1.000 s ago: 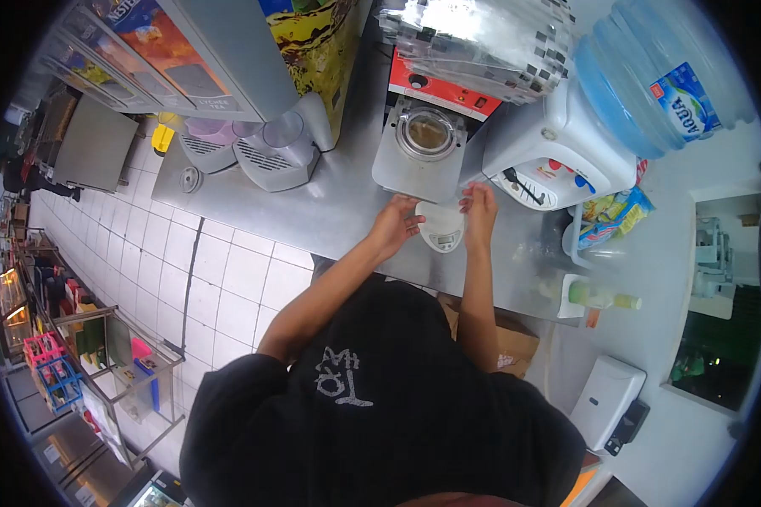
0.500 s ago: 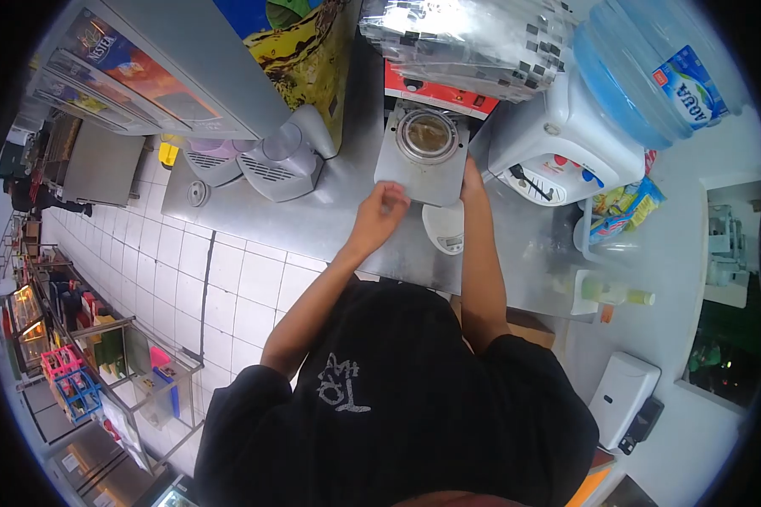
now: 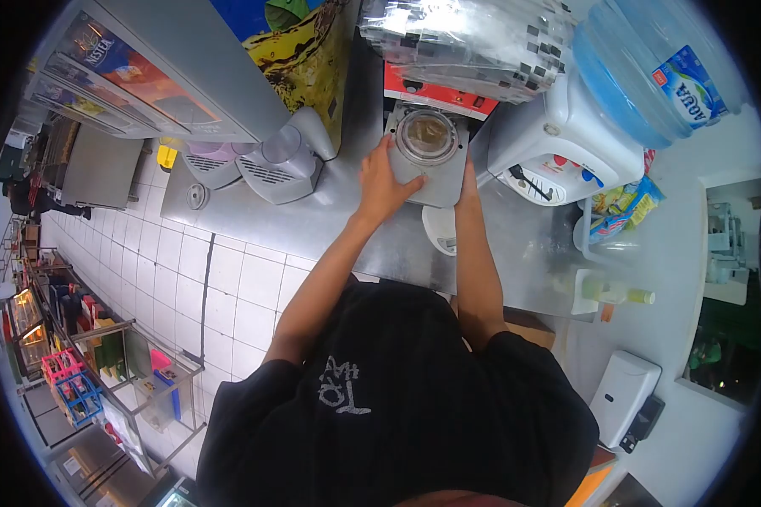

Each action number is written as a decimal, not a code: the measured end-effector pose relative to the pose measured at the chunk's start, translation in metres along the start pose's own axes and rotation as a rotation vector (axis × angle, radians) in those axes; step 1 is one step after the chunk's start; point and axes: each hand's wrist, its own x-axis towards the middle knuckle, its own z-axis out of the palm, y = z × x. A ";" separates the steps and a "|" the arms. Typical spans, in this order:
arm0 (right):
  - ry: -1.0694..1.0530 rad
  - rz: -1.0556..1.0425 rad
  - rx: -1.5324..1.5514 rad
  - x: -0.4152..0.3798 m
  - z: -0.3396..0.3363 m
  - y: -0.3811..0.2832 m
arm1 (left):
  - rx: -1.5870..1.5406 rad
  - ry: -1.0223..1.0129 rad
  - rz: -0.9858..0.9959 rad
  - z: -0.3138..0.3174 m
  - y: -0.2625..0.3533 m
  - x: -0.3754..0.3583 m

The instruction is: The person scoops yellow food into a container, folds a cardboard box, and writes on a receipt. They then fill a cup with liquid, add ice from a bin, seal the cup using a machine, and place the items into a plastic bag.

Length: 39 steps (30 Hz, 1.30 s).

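Note:
A flat metal tray [image 3: 438, 193] juts out from the front of a red cup sealing machine [image 3: 448, 95]. Set in its round ring is a clear-topped cup [image 3: 429, 138] with something brown inside. My left hand [image 3: 384, 182] grips the tray's left side, its thumb on the top face near the front and its fingers along the left edge. At the right edge of the tray is my right hand [image 3: 468, 188], its fingers mostly hidden beside or beneath the plate. A small white kitchen scale [image 3: 438, 231] lies partly under the tray's front.
Checkered plastic packaging [image 3: 469, 46] sits on the machine. A white water dispenser [image 3: 537, 156] with a blue bottle [image 3: 651, 76] stands right, near a yellowish bottle [image 3: 621, 293]. Drink dispensers [image 3: 283, 169] stand left on the steel counter [image 3: 330, 215].
My left hand has moved up from the tray's front left corner and taken hold of its left side. My right hand has shifted slightly left and down along the right edge.

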 end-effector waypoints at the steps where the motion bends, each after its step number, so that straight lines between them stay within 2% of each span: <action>1: 0.001 0.003 -0.004 -0.003 0.002 0.000 | -0.002 0.002 -0.004 0.003 0.001 0.005; 3: 0.020 -0.011 -0.004 -0.012 0.017 -0.004 | 0.142 -0.048 -0.076 0.008 0.002 0.020; 7: 0.014 -0.045 -0.072 -0.017 0.029 -0.008 | 0.177 -0.061 -0.057 0.021 -0.002 0.045; 9: 0.036 -0.044 0.026 -0.025 0.035 -0.012 | 0.149 -0.081 0.171 0.029 -0.005 0.054; 13: 0.114 -0.037 -0.019 -0.044 0.037 -0.009 | 0.052 -0.018 0.310 0.035 0.003 0.043; 15: 0.213 0.164 0.249 -0.068 0.035 0.002 | -0.328 0.048 0.131 0.027 0.006 0.035; 17: -0.303 0.365 0.450 -0.093 -0.001 0.028 | -0.441 0.074 0.059 0.006 0.016 0.016; 18: -0.306 0.382 0.443 -0.104 0.015 0.027 | -0.558 0.086 -0.021 -0.007 0.020 0.003; 20: 0.259 0.441 0.569 -0.124 0.068 0.023 | -0.602 -0.036 -0.270 -0.039 0.019 -0.023; 21: 0.262 0.469 0.557 -0.122 0.063 0.025 | -0.597 -0.013 -0.290 -0.053 0.021 -0.039; 23: 0.134 0.423 0.648 -0.107 0.052 0.030 | -0.649 0.021 -0.450 -0.081 0.022 -0.067; 27: 0.165 0.438 0.725 -0.076 0.063 0.023 | -0.590 0.174 -0.534 -0.115 0.003 -0.123; 30: 0.093 0.238 0.896 -0.033 0.059 0.013 | -0.538 0.298 -0.579 -0.138 0.000 -0.148; 35: 0.060 0.178 1.040 0.018 0.087 -0.002 | -0.557 0.522 -0.588 -0.191 0.009 -0.171; 37: 0.111 0.099 1.027 0.044 0.072 0.003 | -0.507 0.640 -0.547 -0.211 0.001 -0.187; 39: 0.009 0.046 0.964 0.063 0.051 0.010 | -0.444 0.706 -0.511 -0.235 -0.004 -0.207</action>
